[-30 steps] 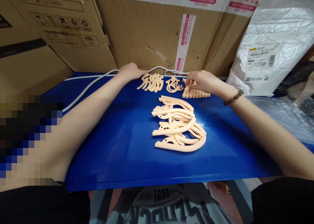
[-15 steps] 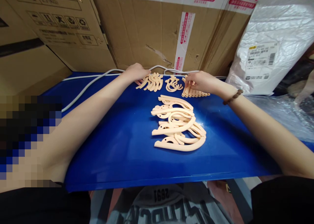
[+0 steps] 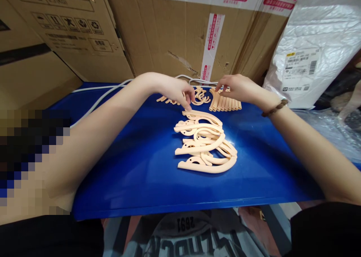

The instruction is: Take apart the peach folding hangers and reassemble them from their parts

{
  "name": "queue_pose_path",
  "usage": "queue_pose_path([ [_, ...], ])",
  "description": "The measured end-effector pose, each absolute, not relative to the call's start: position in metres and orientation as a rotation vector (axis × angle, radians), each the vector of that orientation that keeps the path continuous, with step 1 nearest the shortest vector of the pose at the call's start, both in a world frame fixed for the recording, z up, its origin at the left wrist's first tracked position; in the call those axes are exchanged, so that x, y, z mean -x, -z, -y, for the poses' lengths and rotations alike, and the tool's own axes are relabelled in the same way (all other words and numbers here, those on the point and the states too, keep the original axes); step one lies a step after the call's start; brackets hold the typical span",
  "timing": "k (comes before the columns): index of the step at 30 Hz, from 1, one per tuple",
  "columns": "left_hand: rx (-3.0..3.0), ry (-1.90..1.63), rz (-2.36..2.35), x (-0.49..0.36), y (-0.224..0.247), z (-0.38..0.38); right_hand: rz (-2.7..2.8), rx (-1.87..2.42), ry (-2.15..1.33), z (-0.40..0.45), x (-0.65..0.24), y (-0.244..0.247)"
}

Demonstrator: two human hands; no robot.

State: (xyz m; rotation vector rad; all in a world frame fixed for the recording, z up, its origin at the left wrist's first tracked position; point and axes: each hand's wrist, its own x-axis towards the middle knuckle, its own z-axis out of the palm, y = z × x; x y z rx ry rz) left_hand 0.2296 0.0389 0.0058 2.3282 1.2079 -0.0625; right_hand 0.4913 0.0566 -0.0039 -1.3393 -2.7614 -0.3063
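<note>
My left hand (image 3: 178, 91) reaches over the left pile of curved beige plastic strips (image 3: 166, 100) and partly hides it. Its fingers are apart and point down, with one tip at the upper end of a larger pile of curved beige arms (image 3: 207, 148) that look like folding hanger parts. Whether that tip touches the top piece I cannot tell. My right hand (image 3: 235, 88) hovers at a row of short beige plastic pieces (image 3: 225, 106), fingers spread, nothing visible in them. Between the hands lie small beige hooks (image 3: 201, 96).
All the piles lie on a blue table (image 3: 135, 174). Cardboard boxes (image 3: 158, 35) stand along its back, with a white cable (image 3: 98, 99) running in front. A white plastic parcel bag (image 3: 307, 58) is at the right rear, beside clear plastic film (image 3: 327, 133).
My left hand has moved right and toward me, from the left strips to the top of the larger pile. My right hand has shifted slightly right, its fingers lifting from the row.
</note>
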Motion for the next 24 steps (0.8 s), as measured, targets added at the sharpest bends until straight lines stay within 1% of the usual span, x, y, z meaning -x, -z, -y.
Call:
queue_pose_path([
  [2, -2.341, 0.140, -1.195, -0.235, -0.005, -0.032, 2.793, 1.361, 0.256, -0.055, -0.489, 0.005],
  [8, -2.393, 0.203, -1.176, -0.240, 0.006, -0.035, 2.818, 1.495, 0.169, -0.056, -0.484, 0.011],
  [12, -2.309, 0.170, -1.103, -0.236, 0.011, -0.042, 2.748, 1.367, 0.194, -0.053, -0.482, 0.009],
  [14, -2.274, 0.163, -1.075, -0.235, 0.012, -0.044, 2.748, 1.314, 0.023, -0.047, -0.477, 0.004],
  [17, -2.270, 0.173, -1.073, -0.234, 0.012, -0.045, 2.849, 1.227, -0.482, -0.030, -0.464, -0.006],
  [19, -2.289, 0.175, -1.079, -0.234, 0.012, -0.045, 2.920, 1.080, -0.754, -0.015, -0.451, -0.009],
  [21, -2.294, 0.180, -1.069, -0.234, 0.011, -0.044, 2.964, 0.942, -0.851, -0.003, -0.439, -0.008],
  [24, -2.250, 0.181, -1.074, -0.233, 0.008, -0.041, 3.014, 0.898, -0.760, 0.009, -0.426, -0.003],
])
